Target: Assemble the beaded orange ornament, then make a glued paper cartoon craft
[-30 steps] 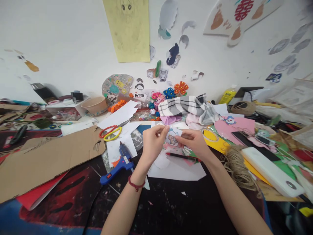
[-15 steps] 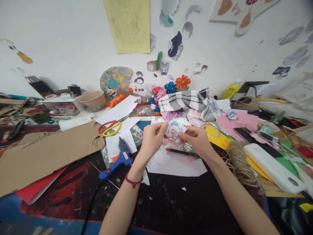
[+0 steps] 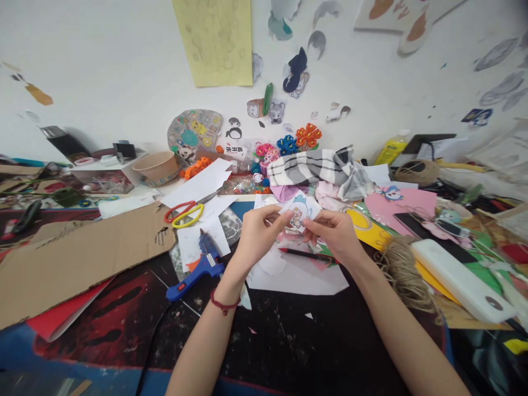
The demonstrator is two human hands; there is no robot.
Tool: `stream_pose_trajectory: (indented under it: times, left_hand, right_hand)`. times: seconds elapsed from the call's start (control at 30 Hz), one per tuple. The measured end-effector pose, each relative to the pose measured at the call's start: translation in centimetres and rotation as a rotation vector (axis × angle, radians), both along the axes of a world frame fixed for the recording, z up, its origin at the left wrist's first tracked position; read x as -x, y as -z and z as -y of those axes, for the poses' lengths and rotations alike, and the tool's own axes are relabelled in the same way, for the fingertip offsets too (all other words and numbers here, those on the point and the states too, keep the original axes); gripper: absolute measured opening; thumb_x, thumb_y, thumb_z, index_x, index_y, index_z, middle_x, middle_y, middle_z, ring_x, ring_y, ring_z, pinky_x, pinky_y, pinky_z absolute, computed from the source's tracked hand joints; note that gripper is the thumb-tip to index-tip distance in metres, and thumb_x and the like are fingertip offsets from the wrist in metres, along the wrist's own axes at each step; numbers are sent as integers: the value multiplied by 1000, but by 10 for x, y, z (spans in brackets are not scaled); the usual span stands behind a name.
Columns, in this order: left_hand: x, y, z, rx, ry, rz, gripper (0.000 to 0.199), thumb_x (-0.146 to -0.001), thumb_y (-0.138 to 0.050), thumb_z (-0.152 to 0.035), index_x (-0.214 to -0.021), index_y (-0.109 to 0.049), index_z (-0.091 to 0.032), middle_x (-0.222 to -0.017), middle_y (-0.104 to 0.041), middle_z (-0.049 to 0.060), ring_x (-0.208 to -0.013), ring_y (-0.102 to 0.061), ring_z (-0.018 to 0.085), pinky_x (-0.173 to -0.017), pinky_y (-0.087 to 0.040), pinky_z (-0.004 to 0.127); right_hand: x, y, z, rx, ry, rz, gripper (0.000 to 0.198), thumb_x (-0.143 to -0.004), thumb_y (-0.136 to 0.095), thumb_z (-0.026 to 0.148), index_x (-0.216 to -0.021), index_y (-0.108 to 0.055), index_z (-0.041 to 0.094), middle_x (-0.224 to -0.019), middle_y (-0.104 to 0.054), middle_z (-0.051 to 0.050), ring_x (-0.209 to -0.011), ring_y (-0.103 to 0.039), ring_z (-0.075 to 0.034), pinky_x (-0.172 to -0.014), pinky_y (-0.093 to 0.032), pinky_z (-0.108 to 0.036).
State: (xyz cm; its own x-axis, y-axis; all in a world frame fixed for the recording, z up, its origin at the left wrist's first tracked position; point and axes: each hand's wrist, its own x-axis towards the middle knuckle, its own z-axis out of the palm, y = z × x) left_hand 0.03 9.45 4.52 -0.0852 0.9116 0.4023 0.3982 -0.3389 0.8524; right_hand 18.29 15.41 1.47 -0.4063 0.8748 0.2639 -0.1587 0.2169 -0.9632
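A small white paper cutout [image 3: 302,207] with a coloured cartoon figure is held up between both hands. My left hand [image 3: 260,231] pinches its left side between thumb and fingers. On its lower right, my right hand [image 3: 332,231] grips the edge the same way. Below the hands, a black and red pen [image 3: 307,255] lies across a white paper sheet [image 3: 301,280] with some coloured scraps. To the left are a blue glue gun [image 3: 198,272], resting on papers, and scissors [image 3: 187,214] with red and yellow handles.
Cardboard [image 3: 82,258] covers the left of the black table. On the right lie a twine bundle [image 3: 406,269], a white oblong device [image 3: 462,280] and pink paper [image 3: 412,206]. Behind the hands are a checked cloth [image 3: 309,170] and orange flowers [image 3: 308,136]. A brown bowl [image 3: 155,166] stands back left.
The paper cutout has turned clockwise and moved slightly upward between my hands. The fingers of both hands have shifted on its edges. The things on the table have stayed put.
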Motion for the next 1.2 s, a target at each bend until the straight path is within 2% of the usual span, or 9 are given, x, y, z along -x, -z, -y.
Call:
stream_pose_trajectory:
  times: [0.1,0.33,0.47,0.57,0.73,0.87,1.03,1.2]
  left_hand:
    - [-1,0,1,22,6,25,36,-87,-67,-47,-71,-68,-14,-68,-73,5,-57,-58,13,-55,-41,23]
    - [0,5,-4,-20,-24,11,39,-96,-53,-41,-69,-67,-16,-65,-69,2,-58,-56,12,-58,-41,23]
    - [0,7,-6,-45,-55,3,28,-93,-57,-36,-76,-66,-17,-68,-68,1,-60,-57,12,-59,-42,23]
    - [0,7,-6,-63,-83,-64,30,-95,-54,-36,-76,-66,-17,-69,-67,1,-62,-56,12,-61,-40,24]
    - [-2,7,-6,-104,-66,-121,19,-90,-62,-34,-82,-69,-18,-76,-68,-1,-68,-52,12,-64,-38,24]
    - [-3,8,-6,-86,-39,-109,25,-90,-61,-33,-72,-66,-17,-66,-60,-2,-63,-45,11,-62,-35,25]
    - [-5,8,-6,-71,-11,-59,26,-92,-57,-36,-79,-69,-17,-74,-67,1,-66,-48,13,-63,-36,26]
    - [-7,7,-7,-76,-18,-41,21,-88,-63,-34,-78,-68,-17,-72,-65,0,-65,-46,12,-63,-37,26]
  right_hand:
    - [0,0,-1,8,-30,-3,27,-77,-81,37,-63,-70,17,-58,-71,-4,-46,-63,-14,-42,-49,-24]
    - [-2,0,-2,-39,-41,21,28,-80,-77,40,-65,-71,17,-58,-70,-3,-49,-63,-14,-46,-49,-25]
    - [-2,0,-1,-87,-13,94,26,-80,-77,41,-71,-72,17,-61,-71,-3,-51,-64,-15,-50,-52,-27]
    - [-1,-1,0,-124,42,142,25,-79,-77,42,-75,-73,17,-63,-71,-2,-53,-64,-15,-53,-54,-28]
    - [-1,-1,1,-112,-20,176,27,-80,-77,43,-76,-72,16,-60,-71,-3,-53,-64,-16,-51,-51,-27]
    - [-1,-1,0,-117,4,184,31,-80,-76,46,-73,-71,16,-58,-69,-2,-51,-61,-15,-51,-50,-27]
    - [-3,-1,0,-123,6,197,32,-81,-74,47,-72,-71,17,-56,-69,-2,-49,-58,-14,-50,-47,-27]
    - [-4,1,-1,-150,-36,207,32,-83,-74,44,-67,-67,17,-54,-66,-1,-49,-58,-14,-49,-45,-27]
